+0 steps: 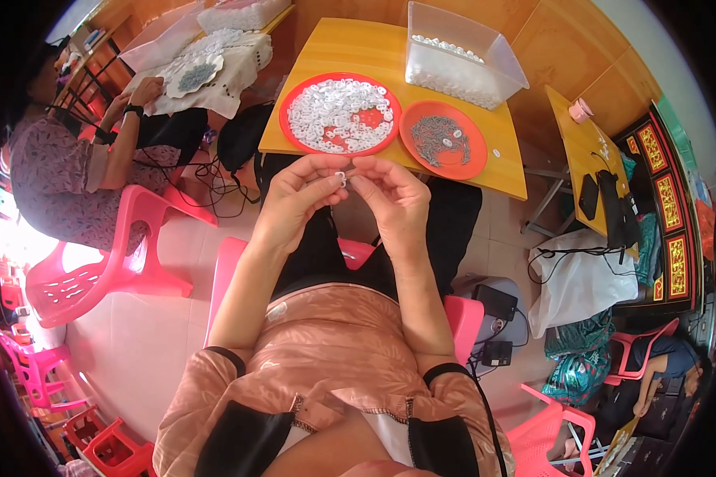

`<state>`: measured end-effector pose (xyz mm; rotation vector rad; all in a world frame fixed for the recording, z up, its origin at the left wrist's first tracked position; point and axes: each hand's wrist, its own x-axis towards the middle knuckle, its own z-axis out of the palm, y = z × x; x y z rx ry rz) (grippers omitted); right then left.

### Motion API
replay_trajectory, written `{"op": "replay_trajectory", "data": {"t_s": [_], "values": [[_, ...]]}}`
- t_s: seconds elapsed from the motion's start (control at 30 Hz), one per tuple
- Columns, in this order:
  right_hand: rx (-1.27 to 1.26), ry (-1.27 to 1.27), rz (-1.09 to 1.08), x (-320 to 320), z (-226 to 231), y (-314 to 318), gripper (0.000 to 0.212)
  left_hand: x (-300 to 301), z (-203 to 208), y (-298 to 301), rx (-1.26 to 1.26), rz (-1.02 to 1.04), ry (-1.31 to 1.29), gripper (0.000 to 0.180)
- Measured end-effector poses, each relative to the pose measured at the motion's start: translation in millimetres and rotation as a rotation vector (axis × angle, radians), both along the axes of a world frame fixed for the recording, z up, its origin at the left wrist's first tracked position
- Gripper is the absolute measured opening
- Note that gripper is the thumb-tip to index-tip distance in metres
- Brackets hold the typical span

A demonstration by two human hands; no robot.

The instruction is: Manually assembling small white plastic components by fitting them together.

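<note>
Just in front of the table edge, both my hands meet at the fingertips around a small white plastic piece (pixel 343 180). My left hand (pixel 301 199) pinches it between thumb and forefinger. My right hand (pixel 396 208) closes its thumb and fingers at the piece's other side; whether a smaller part sits in that pinch is hidden. Beyond them a red round tray (pixel 283 119) holds many loose white pieces of a similar kind. To its right, an orange-red plate (pixel 471 163) carries a heap of small grey metal parts (pixel 437 141) with a few white pieces among them.
A clear plastic bin (pixel 501 75) of white pieces stands at the back of the yellow table (pixel 342 40). One white piece (pixel 496 153) lies near the right edge. At left, another person (pixel 71 175) sits on a pink chair (pixel 127 254), handling parts. Cables (pixel 211 179) trail nearby.
</note>
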<state>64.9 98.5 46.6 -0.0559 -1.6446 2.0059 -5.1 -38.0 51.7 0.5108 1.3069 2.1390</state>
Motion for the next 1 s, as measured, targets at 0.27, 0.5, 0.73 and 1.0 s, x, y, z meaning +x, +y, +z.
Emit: {"op": "replay_trajectory", "data": {"t_s": [0.27,0.5,0.73,1.0], "values": [[-0.074,0.016,0.023,-1.4,-1.8,-0.4,0.019,-1.9,-2.3,0.6,0.007,0.043,-0.028,0.024],[-0.065,0.011,0.017,-2.2,-1.8,-0.7,0.019,-0.2,0.3,2.8,0.023,0.035,-0.037,0.024],[0.015,0.000,-0.029,-2.9,-3.9,-2.7,0.018,3.0,0.5,4.5,-0.047,0.138,0.091,0.023],[0.032,0.022,-0.063,-3.7,-4.4,-8.0,0.017,4.7,0.4,4.8,-0.036,0.193,0.183,0.027]]}}
